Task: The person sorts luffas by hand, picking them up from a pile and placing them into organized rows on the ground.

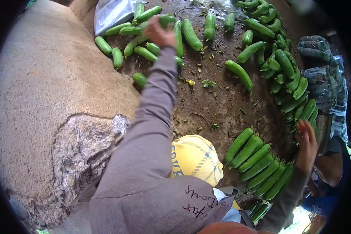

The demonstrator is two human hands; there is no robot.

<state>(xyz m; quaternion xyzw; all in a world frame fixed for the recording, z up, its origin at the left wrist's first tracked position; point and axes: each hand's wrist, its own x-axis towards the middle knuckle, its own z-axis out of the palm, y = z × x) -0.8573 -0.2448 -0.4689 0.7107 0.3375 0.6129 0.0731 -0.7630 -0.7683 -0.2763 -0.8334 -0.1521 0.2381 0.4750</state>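
Note:
My left hand (160,34), somewhat blurred, reaches to the far left and is closed around a green cucumber (167,19). Its fingertips are partly hidden. Loose cucumbers (145,54) lie scattered around that hand on the ground. On the right, my right hand (307,145) is raised with its fingers stretched out and nothing in it. It is beside a long curved heap of cucumbers (285,64). Below and left of it, several cucumbers (257,158) lie side by side in a neat row.
A big rough stone-like mass (62,70) fills the left side. Clear plastic (115,15) lies at the top. Packed plastic bundles (319,84) stand at the far right, near another person's arm (328,169). Leaves and twigs litter the brown ground (206,113).

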